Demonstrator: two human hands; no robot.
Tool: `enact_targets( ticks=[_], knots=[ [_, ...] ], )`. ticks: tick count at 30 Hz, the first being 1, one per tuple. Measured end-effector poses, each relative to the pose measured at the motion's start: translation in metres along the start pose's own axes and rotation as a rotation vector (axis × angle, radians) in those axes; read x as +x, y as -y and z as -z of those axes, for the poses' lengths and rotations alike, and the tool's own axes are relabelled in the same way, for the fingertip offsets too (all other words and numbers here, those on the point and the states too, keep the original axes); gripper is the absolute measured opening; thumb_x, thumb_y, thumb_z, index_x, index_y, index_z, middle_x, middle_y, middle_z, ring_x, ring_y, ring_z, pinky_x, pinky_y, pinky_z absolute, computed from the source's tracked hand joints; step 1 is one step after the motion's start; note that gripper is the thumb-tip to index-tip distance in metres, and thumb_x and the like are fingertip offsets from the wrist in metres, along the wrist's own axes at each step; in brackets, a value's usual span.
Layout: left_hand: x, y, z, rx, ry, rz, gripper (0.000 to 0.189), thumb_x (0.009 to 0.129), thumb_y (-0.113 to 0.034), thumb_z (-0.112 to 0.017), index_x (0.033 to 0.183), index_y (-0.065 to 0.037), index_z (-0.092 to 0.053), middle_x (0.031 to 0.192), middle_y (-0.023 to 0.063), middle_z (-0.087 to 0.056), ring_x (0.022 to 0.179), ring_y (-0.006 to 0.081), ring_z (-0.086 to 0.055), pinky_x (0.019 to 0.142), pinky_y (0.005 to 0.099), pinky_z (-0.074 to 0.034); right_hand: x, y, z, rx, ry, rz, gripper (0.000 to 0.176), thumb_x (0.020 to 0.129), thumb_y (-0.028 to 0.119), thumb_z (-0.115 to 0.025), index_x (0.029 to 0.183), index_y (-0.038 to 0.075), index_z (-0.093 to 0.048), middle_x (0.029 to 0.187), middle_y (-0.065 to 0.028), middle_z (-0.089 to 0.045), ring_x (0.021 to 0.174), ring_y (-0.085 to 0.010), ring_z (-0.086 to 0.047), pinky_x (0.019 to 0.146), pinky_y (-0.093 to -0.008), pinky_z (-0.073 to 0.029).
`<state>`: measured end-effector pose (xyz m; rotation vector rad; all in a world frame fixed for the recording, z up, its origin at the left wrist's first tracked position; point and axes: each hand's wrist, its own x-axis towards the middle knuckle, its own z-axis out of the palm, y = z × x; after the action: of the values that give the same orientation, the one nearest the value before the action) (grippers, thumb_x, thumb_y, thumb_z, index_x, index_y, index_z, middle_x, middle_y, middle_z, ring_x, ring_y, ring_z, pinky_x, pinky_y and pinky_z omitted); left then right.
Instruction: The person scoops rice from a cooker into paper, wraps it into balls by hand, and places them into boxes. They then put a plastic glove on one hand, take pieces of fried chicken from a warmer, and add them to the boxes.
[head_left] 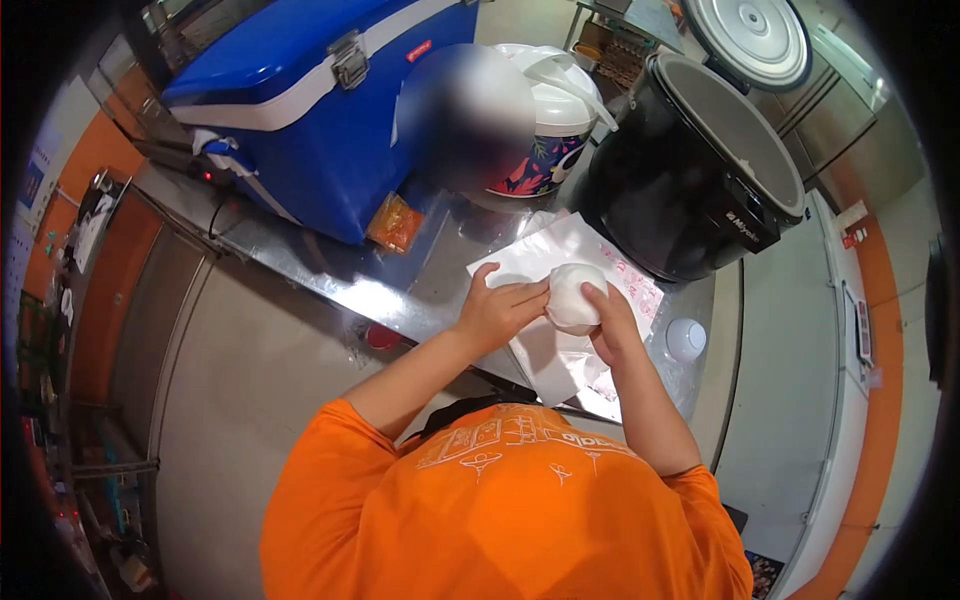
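A white, rounded bundle (574, 300), smooth on top, is in my right hand (617, 325), whose thumb lies across its near right side. What it is made of I cannot make out. My left hand (503, 308) has its fingers stretched out, tips at the bundle's left side, with the thumb raised apart. Below both hands lie sheets of white paper (540, 248) on the metal table, some with a pink print (640, 290) at the right. A small white bowl (686, 340) is to the right of my right hand.
A large black rice cooker (650, 180) stands open behind the paper, its lid (755, 40) raised. Left of it are a white-topped patterned container (558, 125), partly blurred, and a blue cooler box (290, 140). An orange-filled plastic packet (396, 224) lies before the cooler on the metal table (290, 262).
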<state>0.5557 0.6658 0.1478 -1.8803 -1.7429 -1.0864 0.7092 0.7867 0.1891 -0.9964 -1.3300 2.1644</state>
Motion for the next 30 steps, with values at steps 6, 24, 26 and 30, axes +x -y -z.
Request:
enact_targets(
  ticks=[6,24,26,30],
  knots=[
    [0.017,-0.02,0.064,-0.333,-0.364,-0.072,0.038,0.088,-0.03,-0.052,0.113,-0.002,-0.058,0.117,0.0161,-0.059,0.102,0.0228,-0.061,0.106,0.0429,-0.015,-0.04,-0.008,-0.072,0.911,0.72,0.047,0.07,0.083,0.054,-0.048,0.135,0.009,-0.036,0.133,-0.0095,-0.044,0.122,-0.0255,-0.044,0.103,-0.0404,-0.034],
    [-0.084,0.008,0.034,-1.305,-0.69,1.386,0.043,0.089,-0.02,-0.058,0.123,-0.004,-0.038,0.118,0.0132,-0.049,0.107,0.025,-0.052,0.085,0.0362,-0.048,0.014,-0.09,-0.152,-0.071,0.017,-0.252,0.055,0.086,0.04,-0.059,0.122,0.0,-0.046,0.111,-0.0136,-0.056,0.106,-0.0223,-0.052,0.089,-0.036,-0.042],
    [-0.089,0.028,0.028,-1.2,-0.642,1.376,0.048,0.088,-0.023,-0.059,0.125,-0.005,-0.035,0.119,0.014,-0.048,0.106,0.0267,-0.053,0.081,0.0415,-0.051,0.024,-0.096,-0.142,-0.144,0.147,-0.19,0.057,0.084,0.04,-0.061,0.122,-0.001,-0.046,0.111,-0.0139,-0.056,0.108,-0.0205,-0.049,0.089,-0.0347,-0.04],
    [-0.097,0.064,0.029,-1.064,-0.552,1.549,0.068,0.082,-0.031,-0.066,0.131,-0.008,-0.025,0.128,0.019,-0.038,0.111,0.0334,-0.048,0.081,0.0457,-0.05,0.003,-0.073,-0.097,-0.364,0.221,0.008,0.068,0.086,0.037,-0.059,0.136,0.001,-0.032,0.132,-0.0167,-0.043,0.119,-0.0227,-0.043,0.097,-0.0323,-0.035]
  ],
)
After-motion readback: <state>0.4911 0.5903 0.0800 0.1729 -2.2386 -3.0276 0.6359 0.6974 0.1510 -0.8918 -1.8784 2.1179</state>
